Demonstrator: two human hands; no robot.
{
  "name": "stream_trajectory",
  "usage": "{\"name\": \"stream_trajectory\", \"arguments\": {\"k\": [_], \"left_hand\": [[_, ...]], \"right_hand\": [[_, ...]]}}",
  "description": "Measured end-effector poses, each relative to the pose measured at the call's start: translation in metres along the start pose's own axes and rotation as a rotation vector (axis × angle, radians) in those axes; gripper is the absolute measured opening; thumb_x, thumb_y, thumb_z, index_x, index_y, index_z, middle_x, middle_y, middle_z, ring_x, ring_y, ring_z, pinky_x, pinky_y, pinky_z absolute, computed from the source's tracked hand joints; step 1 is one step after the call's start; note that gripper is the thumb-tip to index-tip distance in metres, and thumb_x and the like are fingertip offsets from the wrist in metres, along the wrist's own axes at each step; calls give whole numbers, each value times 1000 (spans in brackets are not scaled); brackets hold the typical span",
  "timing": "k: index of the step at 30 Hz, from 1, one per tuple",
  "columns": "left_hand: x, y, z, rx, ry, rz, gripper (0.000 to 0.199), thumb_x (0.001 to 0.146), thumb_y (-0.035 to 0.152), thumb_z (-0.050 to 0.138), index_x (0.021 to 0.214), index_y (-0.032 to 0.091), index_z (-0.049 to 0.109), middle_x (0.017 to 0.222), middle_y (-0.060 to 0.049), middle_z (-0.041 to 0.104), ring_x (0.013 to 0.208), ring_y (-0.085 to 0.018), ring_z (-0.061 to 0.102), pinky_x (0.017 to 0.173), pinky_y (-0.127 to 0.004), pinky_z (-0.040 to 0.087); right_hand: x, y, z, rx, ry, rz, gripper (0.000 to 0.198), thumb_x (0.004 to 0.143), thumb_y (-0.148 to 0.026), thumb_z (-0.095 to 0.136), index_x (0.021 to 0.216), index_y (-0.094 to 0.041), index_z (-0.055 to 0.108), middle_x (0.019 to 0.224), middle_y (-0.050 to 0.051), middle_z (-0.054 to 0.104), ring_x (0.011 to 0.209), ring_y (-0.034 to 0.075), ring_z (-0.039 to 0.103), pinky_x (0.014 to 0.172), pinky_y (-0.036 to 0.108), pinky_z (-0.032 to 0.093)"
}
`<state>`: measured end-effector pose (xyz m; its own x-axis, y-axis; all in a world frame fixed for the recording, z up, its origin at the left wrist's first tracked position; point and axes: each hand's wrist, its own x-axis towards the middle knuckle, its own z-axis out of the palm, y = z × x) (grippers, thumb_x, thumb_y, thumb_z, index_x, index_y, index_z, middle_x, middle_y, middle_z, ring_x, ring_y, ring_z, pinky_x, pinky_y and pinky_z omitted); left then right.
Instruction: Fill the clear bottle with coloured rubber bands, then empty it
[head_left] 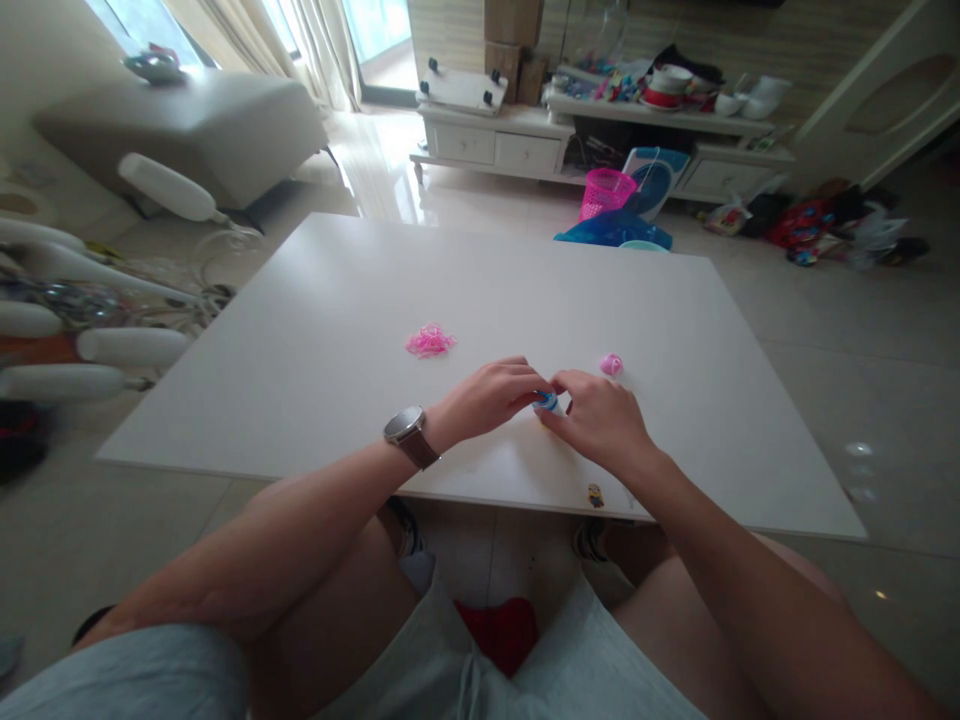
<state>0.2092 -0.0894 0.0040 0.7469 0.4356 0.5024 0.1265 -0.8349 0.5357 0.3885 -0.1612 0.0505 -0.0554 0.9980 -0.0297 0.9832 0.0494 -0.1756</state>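
Observation:
A small blue-and-white container (547,402) stands between my two hands near the front of the white table (360,290). My right hand (604,412) grips it from the right side, thumb in front. From the left, my left hand (502,392) reaches over with its fingers closed on the container's top edge; what the fingertips do there is partly hidden. To the left, beyond my left hand, lies a loose pile of pink shreds or thin bands (431,341). A small pink rounded thing, like a rosebud (611,364), sits just past my right hand.
A minion sticker (595,495) is at the table's front edge. White lamp arms (135,347) crowd the left side. Past the far edge are a pink basket (606,192), a blue plastic bag (615,228) and a cluttered white cabinet (525,150). Bags (810,230) lie on the right floor.

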Motion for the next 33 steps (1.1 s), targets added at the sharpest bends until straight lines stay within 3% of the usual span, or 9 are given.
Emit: {"name": "stream_trajectory", "arguments": {"k": [12, 21, 27, 33], "left_hand": [[0, 3, -4, -4, 21, -41, 19, 98, 16, 51, 103, 18, 70, 100, -9, 68, 95, -18, 64, 85, -31, 52], [-1, 8, -11, -13, 27, -183, 28, 84, 8, 51, 107, 19, 61, 105, -7, 66, 95, -19, 63, 85, -33, 53], [-2, 5, -7, -30, 8, -212, 35, 81, 21, 65, 115, 20, 57, 110, -7, 68, 102, -21, 65, 90, -35, 53], [-3, 5, -7, -39, -34, -292, 30, 83, 28, 69, 110, 21, 58, 103, -4, 71, 93, -20, 68, 85, -34, 52]], "right_hand": [[0, 2, 3, 21, 39, -9, 20, 87, -42, 58, 91, -25, 66, 88, 2, 75, 70, 20, 62, 60, 30, 25], [0, 4, 5, 97, 125, -37, 23, 88, -46, 62, 94, -26, 70, 83, 2, 75, 70, 20, 64, 63, 30, 31], [0, 5, 7, 190, 210, -69, 19, 88, -44, 66, 97, -27, 71, 93, 0, 76, 73, 18, 69, 67, 29, 39], [2, 2, 5, 372, 201, -57, 22, 86, -44, 70, 98, -26, 72, 94, 1, 77, 69, 17, 69, 70, 29, 47]]}}
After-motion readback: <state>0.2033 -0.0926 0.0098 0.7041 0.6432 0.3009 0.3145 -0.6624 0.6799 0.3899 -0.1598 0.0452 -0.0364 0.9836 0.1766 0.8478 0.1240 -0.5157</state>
